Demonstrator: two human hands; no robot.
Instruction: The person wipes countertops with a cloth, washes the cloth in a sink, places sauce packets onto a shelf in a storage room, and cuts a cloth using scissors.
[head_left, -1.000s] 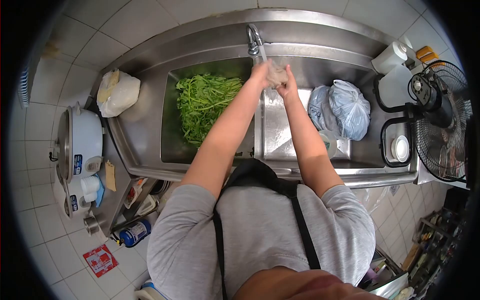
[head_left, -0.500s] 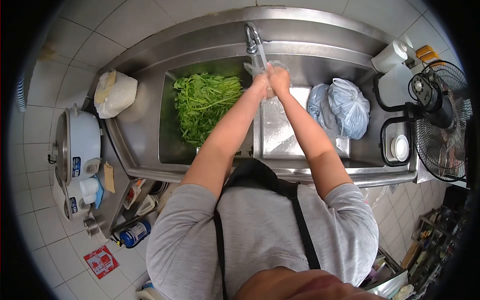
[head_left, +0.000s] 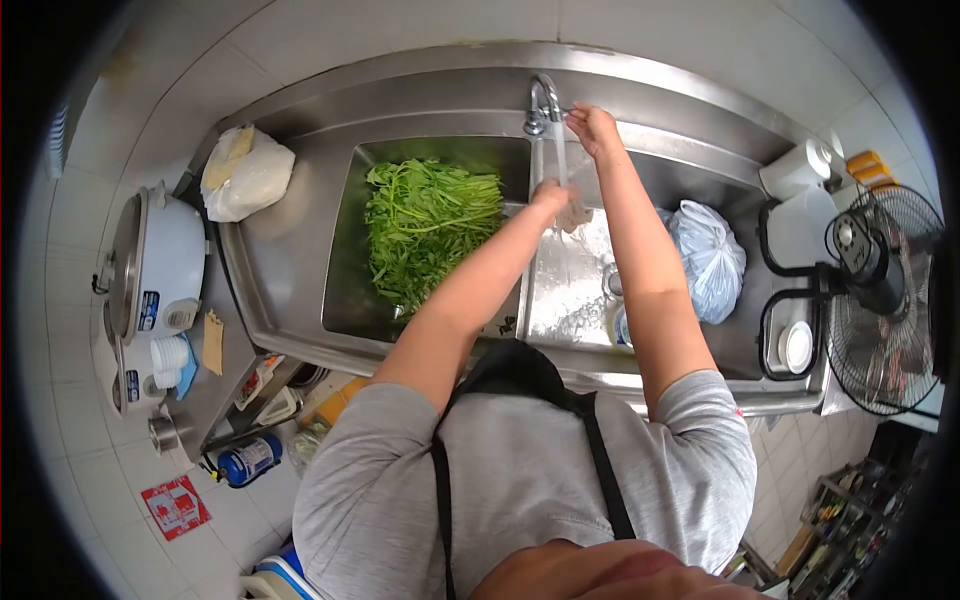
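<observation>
My left hand (head_left: 553, 196) is under the running tap water, closed on a crumpled, wet, translucent brownish thing (head_left: 574, 214) that looks like a plastic bag. At the chrome faucet (head_left: 545, 92), my right hand (head_left: 594, 130) has its fingertips on the small side lever (head_left: 563, 110). Water falls in a stream (head_left: 561, 150) beside the left hand and splashes into the right sink basin (head_left: 570, 300). Leafy green vegetables (head_left: 430, 225) fill much of the left basin, to the left of my left hand.
A tied bluish plastic bag (head_left: 708, 260) sits in the right basin. On the left counter are a white bag (head_left: 247, 175) and a rice cooker (head_left: 165, 265). At the right stand a black fan (head_left: 880, 290), a white bottle (head_left: 797, 170) and a container with a white bowl (head_left: 796, 346).
My right hand has left the other hand and moved up to the faucet lever. The left hand stays under the water with the crumpled thing. The view has shifted slightly.
</observation>
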